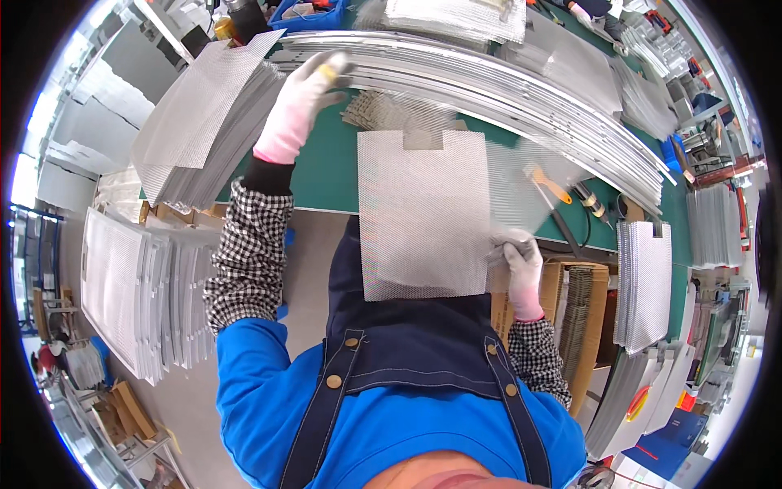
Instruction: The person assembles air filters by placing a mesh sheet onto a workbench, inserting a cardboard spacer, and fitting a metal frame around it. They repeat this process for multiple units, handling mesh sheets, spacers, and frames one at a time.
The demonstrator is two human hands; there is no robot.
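Observation:
My right hand [518, 259], in a white glove, grips the right edge of a rectangular sheet of fine metal mesh [423, 212] that hangs over the near edge of the green table [326, 175]. My left hand [303, 102], also gloved, reaches far forward and rests on a long stack of curved aluminium frame strips [505, 85] running across the table; a small yellow thing shows at its fingertips. A second blurred mesh sheet [521, 183] lies to the right of the held one.
A tall stack of mesh sheets [199, 122] sits at the table's left. More stacked mesh panels [130, 285] stand at lower left and another stack [643, 281] at right. A yellow-handled tool [547, 184] and cardboard boxes [570, 301] lie near my right hand.

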